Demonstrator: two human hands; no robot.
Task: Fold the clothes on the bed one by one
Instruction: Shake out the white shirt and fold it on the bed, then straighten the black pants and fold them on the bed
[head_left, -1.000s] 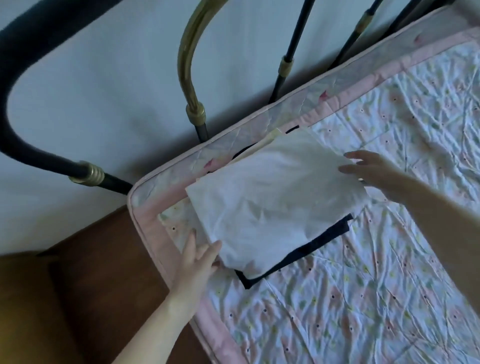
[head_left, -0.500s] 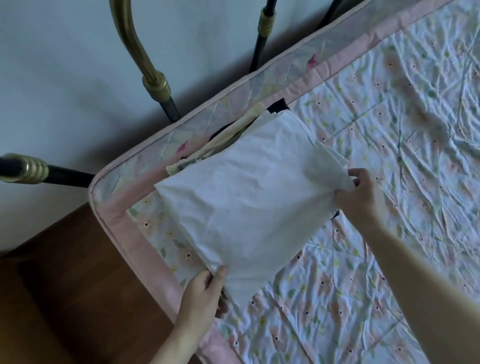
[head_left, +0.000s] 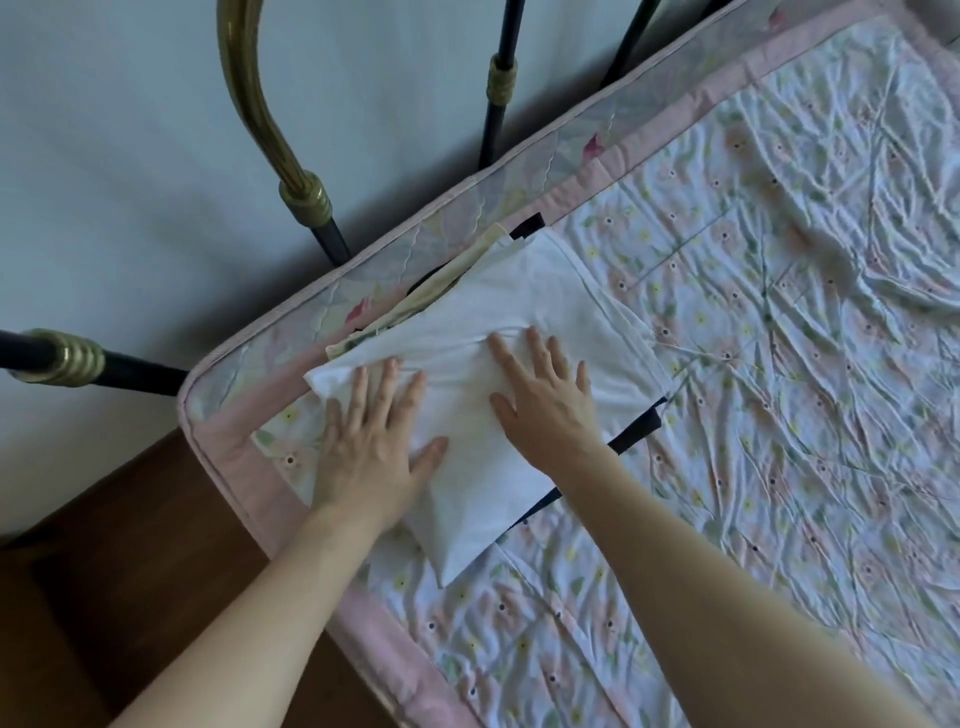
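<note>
Where moments ago both hands pinched its corners, the left hand and right hand now press flat, fingers spread, on the folded white garment, laid atop the pile at frame centre; this piece looks finished.

Left hand, right hand flat on folded white garment, perhaps shirt.
</note>
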